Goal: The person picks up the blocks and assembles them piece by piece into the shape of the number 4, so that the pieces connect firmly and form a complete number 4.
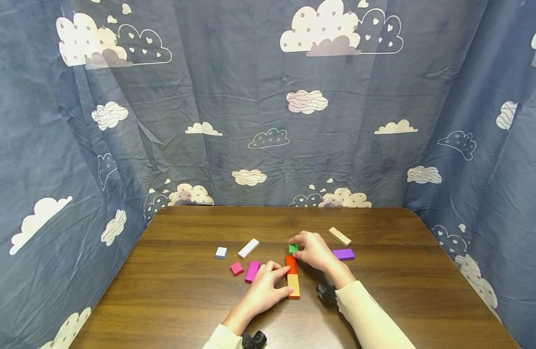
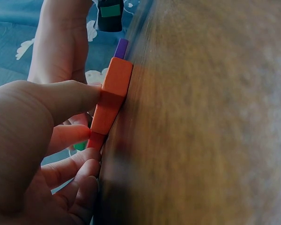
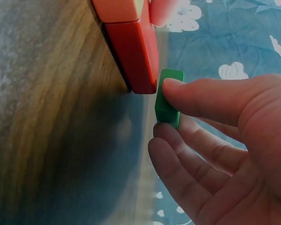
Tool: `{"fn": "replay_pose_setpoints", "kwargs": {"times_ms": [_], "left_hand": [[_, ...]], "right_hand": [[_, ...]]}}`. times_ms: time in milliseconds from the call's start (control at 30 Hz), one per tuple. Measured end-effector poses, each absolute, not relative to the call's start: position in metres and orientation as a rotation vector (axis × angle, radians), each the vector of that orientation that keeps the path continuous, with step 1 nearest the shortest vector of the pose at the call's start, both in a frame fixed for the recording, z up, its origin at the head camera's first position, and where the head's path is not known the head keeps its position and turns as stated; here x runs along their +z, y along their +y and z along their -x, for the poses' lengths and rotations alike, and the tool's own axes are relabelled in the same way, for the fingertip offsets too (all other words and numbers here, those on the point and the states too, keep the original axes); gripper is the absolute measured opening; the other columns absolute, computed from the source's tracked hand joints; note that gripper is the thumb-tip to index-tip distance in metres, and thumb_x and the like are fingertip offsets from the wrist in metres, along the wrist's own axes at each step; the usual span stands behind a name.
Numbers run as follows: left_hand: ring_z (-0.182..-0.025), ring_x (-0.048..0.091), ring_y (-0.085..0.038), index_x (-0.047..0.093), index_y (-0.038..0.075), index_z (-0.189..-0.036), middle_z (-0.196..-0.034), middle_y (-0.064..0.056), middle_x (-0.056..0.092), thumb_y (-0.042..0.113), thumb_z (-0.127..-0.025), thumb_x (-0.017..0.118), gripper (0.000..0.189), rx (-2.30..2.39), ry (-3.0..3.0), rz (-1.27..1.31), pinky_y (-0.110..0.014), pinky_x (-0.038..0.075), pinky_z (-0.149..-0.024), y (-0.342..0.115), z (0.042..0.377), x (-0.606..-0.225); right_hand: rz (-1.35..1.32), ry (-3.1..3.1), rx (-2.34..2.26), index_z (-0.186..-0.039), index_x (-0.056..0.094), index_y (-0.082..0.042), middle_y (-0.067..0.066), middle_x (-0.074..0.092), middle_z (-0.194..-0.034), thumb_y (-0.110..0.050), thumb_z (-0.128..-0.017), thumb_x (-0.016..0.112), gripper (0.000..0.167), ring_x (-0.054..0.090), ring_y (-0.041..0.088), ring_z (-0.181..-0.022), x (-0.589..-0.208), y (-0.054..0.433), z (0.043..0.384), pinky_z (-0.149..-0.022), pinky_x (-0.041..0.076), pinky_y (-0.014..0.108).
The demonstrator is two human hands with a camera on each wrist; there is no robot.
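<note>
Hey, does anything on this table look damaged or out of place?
Nothing stands out: no visible damage. The red block and orange block sit end to end, and the right hand pinches the green block.

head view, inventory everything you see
Orange block: 1, orange, against red
Red block: 1, red, beyond orange
Green block: 1, green, beyond red
Magenta block: 1, magenta, left of red
Crimson block: 1, crimson, beside magenta
White block: 1, white, beyond magenta
Pale block: 1, pale blue, leftmost
Purple block: 1, purple, rightmost
Beige block: 1, beige, beyond purple
Table: 1, brown, under blocks
Backdrop: 1, blue, behind table
Cameras: 2, black, at wrists
Sleeves: 2, cream, on forearms
Left hand: 1, bare, touching orange
Right hand: 1, bare, pinching green
</note>
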State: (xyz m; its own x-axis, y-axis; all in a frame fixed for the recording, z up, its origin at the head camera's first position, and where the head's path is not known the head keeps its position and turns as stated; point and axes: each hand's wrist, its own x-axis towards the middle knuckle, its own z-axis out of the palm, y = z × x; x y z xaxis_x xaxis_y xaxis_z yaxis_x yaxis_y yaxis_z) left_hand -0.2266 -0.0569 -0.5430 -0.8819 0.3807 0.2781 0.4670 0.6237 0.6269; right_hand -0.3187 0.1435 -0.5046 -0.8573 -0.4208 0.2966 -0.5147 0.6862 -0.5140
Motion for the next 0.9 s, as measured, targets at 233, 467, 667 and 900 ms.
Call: {"fn": "replay_pose_setpoints", "kwargs": {"times_ms": [233, 467, 667, 900], "left_hand": [[-0.111, 0.048, -0.016, 0.064, 0.008, -0.136, -0.116, 0.003, 0.055, 0.032, -0.086, 0.079, 0.057, -1.104, -2.731, 0.712, -0.034, 0.043, -0.095, -0.0559, 0.2269, -0.5437], [-0.110, 0.047, -0.016, 0.064, 0.008, -0.136, -0.116, 0.004, 0.055, 0.032, -0.086, 0.079, 0.057, -1.102, -2.735, 0.707, -0.034, 0.043, -0.095, -0.0559, 0.2287, -0.5434], [-0.107, 0.048, -0.016, 0.065, 0.008, -0.135, -0.114, 0.003, 0.056, 0.032, -0.085, 0.080, 0.057, -1.080, -2.721, 0.722, -0.033, 0.043, -0.093, -0.0567, 0.2282, -0.5434], [-0.108, 0.048, -0.015, 0.065, 0.008, -0.135, -0.114, 0.003, 0.056, 0.032, -0.086, 0.079, 0.057, -1.083, -2.723, 0.713, -0.033, 0.043, -0.093, -0.0569, 0.2282, -0.5438]], "right_hand": [[-0.762, -2.765, 0.908, -0.104, 0.077, -0.005, 0.007, 0.069, -0.094, 0.001, -0.072, 0.083, 0.033, 0.065, 0.021, -0.077, -0.5043, 0.1406, 0.3211, -0.066, 0.051, 0.033], [-0.766, -2.790, 0.902, -0.103, 0.078, -0.006, 0.007, 0.068, -0.093, 0.002, -0.072, 0.082, 0.032, 0.065, 0.023, -0.079, -0.5030, 0.1379, 0.3207, -0.068, 0.051, 0.034], [-0.776, -2.790, 0.895, -0.102, 0.078, -0.006, 0.006, 0.070, -0.093, 0.000, -0.075, 0.080, 0.028, 0.065, 0.018, -0.077, -0.5052, 0.1374, 0.3201, -0.069, 0.051, 0.034], [-0.787, -2.779, 0.901, -0.101, 0.078, -0.007, 0.006, 0.071, -0.094, -0.001, -0.078, 0.080, 0.024, 0.065, 0.017, -0.077, -0.5083, 0.1370, 0.3195, -0.070, 0.052, 0.036]]}}
